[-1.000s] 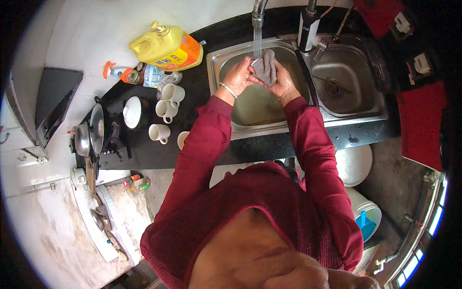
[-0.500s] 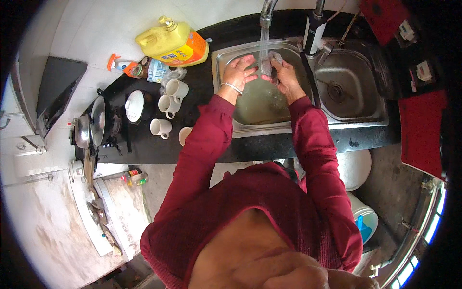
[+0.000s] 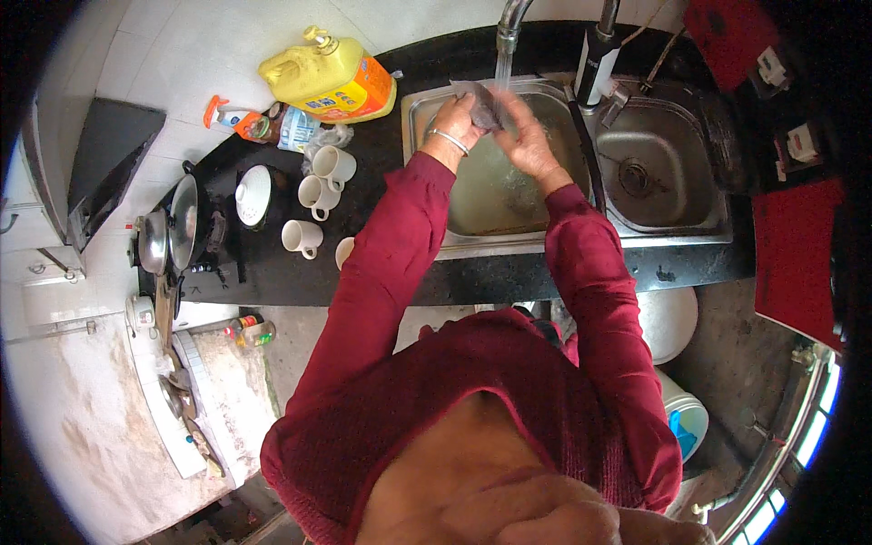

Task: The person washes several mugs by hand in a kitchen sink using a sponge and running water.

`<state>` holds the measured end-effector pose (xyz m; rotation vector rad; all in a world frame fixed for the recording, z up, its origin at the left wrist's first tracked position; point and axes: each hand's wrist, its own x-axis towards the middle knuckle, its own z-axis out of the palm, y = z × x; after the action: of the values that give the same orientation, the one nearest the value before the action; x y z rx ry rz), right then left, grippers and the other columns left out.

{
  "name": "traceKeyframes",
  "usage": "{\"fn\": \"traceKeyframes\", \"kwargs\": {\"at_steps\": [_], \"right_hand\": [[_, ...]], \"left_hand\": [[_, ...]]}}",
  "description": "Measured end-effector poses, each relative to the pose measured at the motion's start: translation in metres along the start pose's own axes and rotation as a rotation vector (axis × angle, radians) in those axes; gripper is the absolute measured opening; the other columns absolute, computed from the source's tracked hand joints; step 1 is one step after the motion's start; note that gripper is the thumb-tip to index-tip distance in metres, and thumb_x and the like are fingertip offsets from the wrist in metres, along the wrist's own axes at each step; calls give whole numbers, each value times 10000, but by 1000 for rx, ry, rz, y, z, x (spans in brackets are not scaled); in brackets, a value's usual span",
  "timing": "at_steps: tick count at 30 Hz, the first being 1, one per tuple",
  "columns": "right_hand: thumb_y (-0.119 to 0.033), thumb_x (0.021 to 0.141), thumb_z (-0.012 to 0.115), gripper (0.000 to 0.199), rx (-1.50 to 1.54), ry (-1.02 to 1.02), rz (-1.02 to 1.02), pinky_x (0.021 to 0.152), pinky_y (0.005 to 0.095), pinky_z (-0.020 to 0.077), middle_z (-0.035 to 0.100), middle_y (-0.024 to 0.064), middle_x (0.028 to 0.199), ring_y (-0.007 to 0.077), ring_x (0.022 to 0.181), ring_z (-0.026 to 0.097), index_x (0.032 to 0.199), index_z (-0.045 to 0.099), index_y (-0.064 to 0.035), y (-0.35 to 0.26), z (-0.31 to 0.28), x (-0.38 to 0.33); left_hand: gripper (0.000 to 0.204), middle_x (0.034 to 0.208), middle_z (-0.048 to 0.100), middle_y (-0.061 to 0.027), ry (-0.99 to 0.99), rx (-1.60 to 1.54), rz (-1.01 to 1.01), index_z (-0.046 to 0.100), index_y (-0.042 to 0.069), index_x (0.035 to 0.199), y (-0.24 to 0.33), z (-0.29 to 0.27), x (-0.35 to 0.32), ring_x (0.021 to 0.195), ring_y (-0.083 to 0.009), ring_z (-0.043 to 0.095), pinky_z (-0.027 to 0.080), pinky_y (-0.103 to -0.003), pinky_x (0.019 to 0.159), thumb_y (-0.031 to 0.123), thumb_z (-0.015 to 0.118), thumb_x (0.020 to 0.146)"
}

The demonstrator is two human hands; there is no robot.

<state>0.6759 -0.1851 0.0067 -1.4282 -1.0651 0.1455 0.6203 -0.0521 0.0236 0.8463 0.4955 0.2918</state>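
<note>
Both my hands are over the left basin (image 3: 481, 195) of a steel double sink, under water running from the tap (image 3: 510, 18). My left hand (image 3: 457, 123), with a bangle on the wrist, and my right hand (image 3: 527, 136) together grip a small grey cloth (image 3: 483, 98) held in the stream. My red sleeves reach down to the wrists. The basin below holds murky water.
White mugs (image 3: 318, 195) and a white bowl (image 3: 253, 194) stand on the black counter left of the sink, beside a large yellow jug (image 3: 327, 77) and a spray bottle (image 3: 238, 120). A stove with pans (image 3: 173, 227) lies further left. The right basin (image 3: 658, 173) shows its drain.
My hands have moved the cloth up toward the back rim of the basin, closer under the tap, and squeezed it between them.
</note>
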Motion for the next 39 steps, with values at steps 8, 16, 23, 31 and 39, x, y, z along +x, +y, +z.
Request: {"fn": "traceKeyframes", "kwargs": {"at_steps": [8, 16, 23, 31, 39], "right_hand": [[-18, 798, 503, 483, 222, -183, 200, 882, 305, 413, 488, 120, 1188, 238, 1054, 505, 1261, 378, -75, 29, 8, -10], [-154, 884, 440, 270, 1254, 147, 862, 762, 452, 499, 519, 128, 1088, 287, 971, 539, 1103, 459, 2, 23, -3, -11], [-191, 892, 410, 284, 1303, 137, 893, 784, 451, 477, 502, 139, 1121, 296, 1011, 507, 1103, 457, -6, 54, 6, -14], [-154, 880, 413, 289, 1296, 279, 1003, 833, 492, 440, 477, 163, 1151, 324, 1037, 487, 1114, 438, 14, 53, 20, -6], [-174, 897, 369, 310, 1226, 306, 1011, 847, 510, 420, 469, 142, 1168, 325, 1054, 472, 1151, 425, -6, 42, 20, -14]], "left_hand": [[417, 1137, 475, -120, -233, -4, -267, 428, 58, 1124, 17, 2, -19, 1039, -286, 483, 407, -450, 868, 383, 460, 865], [483, 1182, 480, -136, -87, 698, 0, 355, 52, 1260, 93, -59, -137, 1052, -227, 498, 420, -339, 852, 319, 469, 874], [364, 1121, 524, -81, 549, 888, 360, 439, 74, 1211, 89, -157, -252, 981, -141, 526, 429, -245, 791, 127, 488, 854], [522, 859, 554, -140, 759, 1413, 214, 368, 16, 1200, -9, -243, -336, 632, -198, 579, 483, -300, 576, 199, 593, 766], [395, 955, 519, -117, 709, 351, -188, 386, 63, 1107, -43, -207, -309, 732, -267, 619, 524, -349, 573, 283, 547, 821]]}}
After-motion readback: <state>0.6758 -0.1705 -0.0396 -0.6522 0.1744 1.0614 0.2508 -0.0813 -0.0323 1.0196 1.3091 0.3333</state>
